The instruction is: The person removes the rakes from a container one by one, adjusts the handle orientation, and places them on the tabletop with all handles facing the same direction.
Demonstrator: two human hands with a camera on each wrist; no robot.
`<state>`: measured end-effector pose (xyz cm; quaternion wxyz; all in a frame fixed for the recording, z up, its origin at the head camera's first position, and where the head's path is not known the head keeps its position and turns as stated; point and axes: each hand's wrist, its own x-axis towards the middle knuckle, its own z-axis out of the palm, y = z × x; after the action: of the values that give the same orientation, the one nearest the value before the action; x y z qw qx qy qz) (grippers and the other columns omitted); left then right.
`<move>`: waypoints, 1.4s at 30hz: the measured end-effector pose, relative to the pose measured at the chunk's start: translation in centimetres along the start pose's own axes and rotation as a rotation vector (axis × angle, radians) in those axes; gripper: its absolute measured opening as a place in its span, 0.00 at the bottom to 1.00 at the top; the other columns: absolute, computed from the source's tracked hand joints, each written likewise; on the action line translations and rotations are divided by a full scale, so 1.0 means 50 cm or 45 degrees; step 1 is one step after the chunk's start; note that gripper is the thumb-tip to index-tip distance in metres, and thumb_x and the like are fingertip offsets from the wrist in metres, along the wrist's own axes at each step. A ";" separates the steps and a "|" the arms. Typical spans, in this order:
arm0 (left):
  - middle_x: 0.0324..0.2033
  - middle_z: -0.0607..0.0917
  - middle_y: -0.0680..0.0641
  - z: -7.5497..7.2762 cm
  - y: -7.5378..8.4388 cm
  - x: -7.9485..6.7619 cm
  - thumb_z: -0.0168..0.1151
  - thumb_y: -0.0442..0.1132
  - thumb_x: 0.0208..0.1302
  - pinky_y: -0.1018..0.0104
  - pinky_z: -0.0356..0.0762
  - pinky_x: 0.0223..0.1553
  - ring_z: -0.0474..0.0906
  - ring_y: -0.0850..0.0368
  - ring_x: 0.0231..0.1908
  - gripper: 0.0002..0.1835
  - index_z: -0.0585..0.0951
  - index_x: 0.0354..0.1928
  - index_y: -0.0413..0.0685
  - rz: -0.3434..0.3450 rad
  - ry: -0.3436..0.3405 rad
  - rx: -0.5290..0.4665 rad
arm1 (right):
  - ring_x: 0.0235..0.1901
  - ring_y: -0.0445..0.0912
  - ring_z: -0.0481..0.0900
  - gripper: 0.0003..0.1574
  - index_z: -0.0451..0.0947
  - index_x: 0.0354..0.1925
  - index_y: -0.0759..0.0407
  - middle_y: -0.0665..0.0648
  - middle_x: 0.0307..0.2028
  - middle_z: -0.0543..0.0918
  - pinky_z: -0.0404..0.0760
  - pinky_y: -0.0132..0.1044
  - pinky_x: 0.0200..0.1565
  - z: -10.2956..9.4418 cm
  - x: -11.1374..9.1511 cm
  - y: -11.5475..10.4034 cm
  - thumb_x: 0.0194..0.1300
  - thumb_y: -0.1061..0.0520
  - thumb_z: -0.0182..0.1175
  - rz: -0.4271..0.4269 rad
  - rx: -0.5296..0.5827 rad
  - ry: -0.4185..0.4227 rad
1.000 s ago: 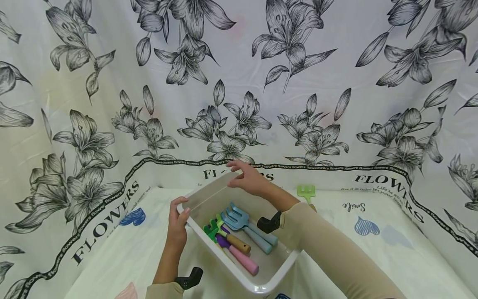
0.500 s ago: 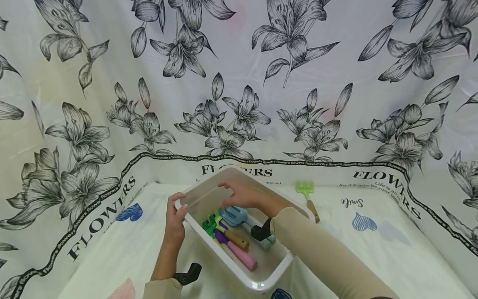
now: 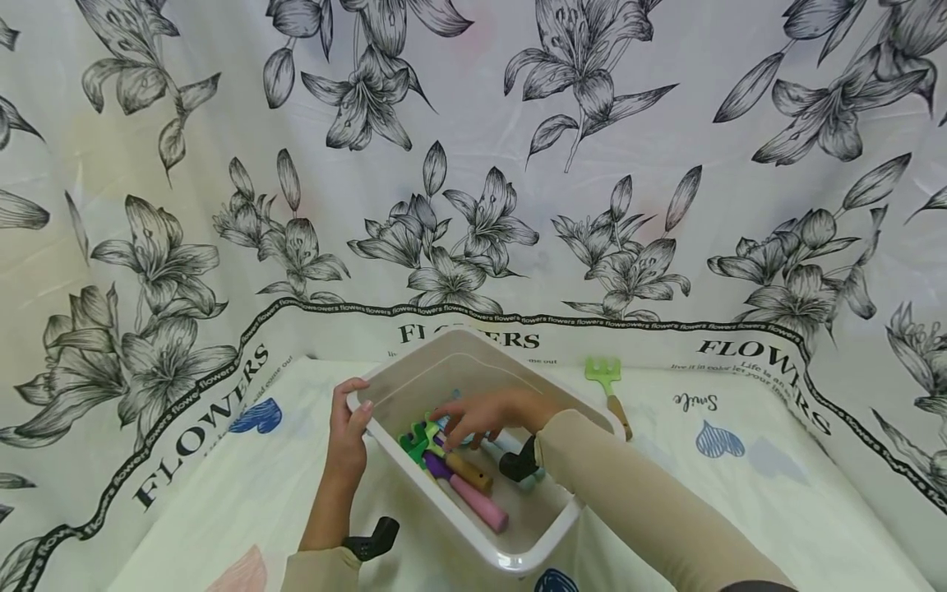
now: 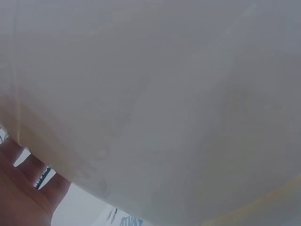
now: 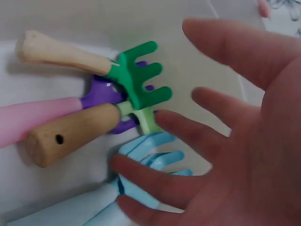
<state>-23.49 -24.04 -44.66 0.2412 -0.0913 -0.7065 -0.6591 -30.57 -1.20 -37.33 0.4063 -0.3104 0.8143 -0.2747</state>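
Steadying the white bin (image 3: 518,562) with the left hand (image 3: 349,432), wrapped firmly over the left corner of the rim, thumb on the inner side. Reaching down inside with the right hand (image 3: 491,413), fingers spread and loosely bent over the tools, apparently holding nothing; cannot tell about fingertip contact with the two blue forks (image 5: 84,202). Lying left of the blue pair in the bin: green fork (image 5: 138,87), purple fork (image 5: 42,115) with pink handle, light-green fork (image 5: 77,129) with wooden handle, heads overlapping. Outside, on the pale cloth (image 3: 222,493) just beside the right wall: lime fork (image 3: 605,370).

Probably still choosing or sorting, with no tool grasped yet. Next, seems to call for closing thumb and fingers around one handle, lifting clear of the overlapped heads, and keeping the left grip firm against tipping.
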 end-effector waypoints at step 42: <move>0.58 0.66 0.49 0.006 -0.001 0.000 0.40 0.38 0.70 0.53 0.63 0.56 0.63 0.51 0.57 0.20 0.59 0.61 0.38 -0.023 0.041 -0.049 | 0.32 0.49 0.81 0.23 0.73 0.57 0.66 0.58 0.39 0.81 0.82 0.42 0.38 -0.042 -0.012 0.005 0.63 0.66 0.61 -0.338 0.255 0.321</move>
<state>-23.58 -23.75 -44.68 0.2449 -0.0789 -0.6904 -0.6761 -32.10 -0.20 -36.16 0.2901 -0.3363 0.7793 -0.4420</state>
